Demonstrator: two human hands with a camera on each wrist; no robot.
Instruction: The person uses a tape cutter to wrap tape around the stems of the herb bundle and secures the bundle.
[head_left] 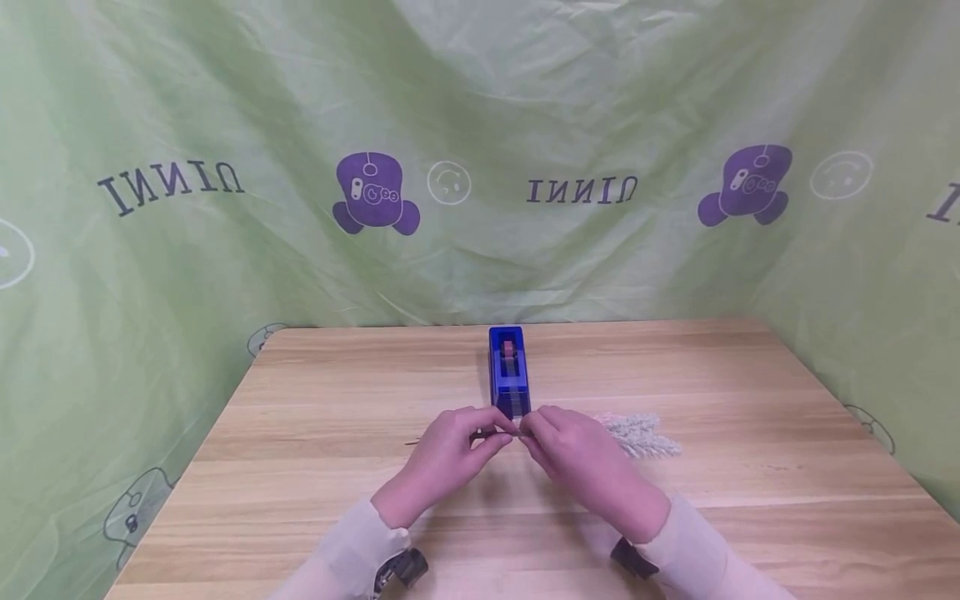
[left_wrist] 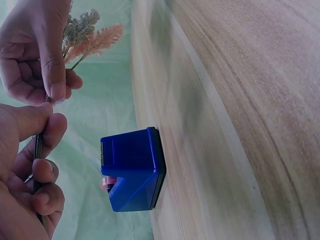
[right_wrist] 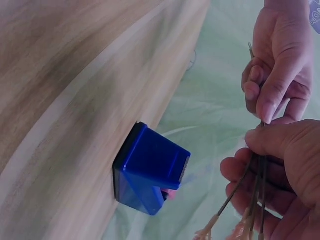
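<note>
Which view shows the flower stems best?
The right wrist: several flower stems fan apart across the right hand. The left wrist shows a bundled length along the left hand; the head view shows only short bits.

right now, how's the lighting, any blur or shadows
Head: even light, faint soft shadows on the table; left wrist: dimmer, tipped sideways, flower sprigs slightly soft; right wrist: also dim and tipped, soft-edged shadow patches, blue tape dispenser fairly crisp.

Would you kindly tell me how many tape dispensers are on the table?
1. The blue tape dispenser stands on the wooden table, just beyond the left hand and right hand, which hold thin stems. No other shows, though the hands hide part of the table.
</note>
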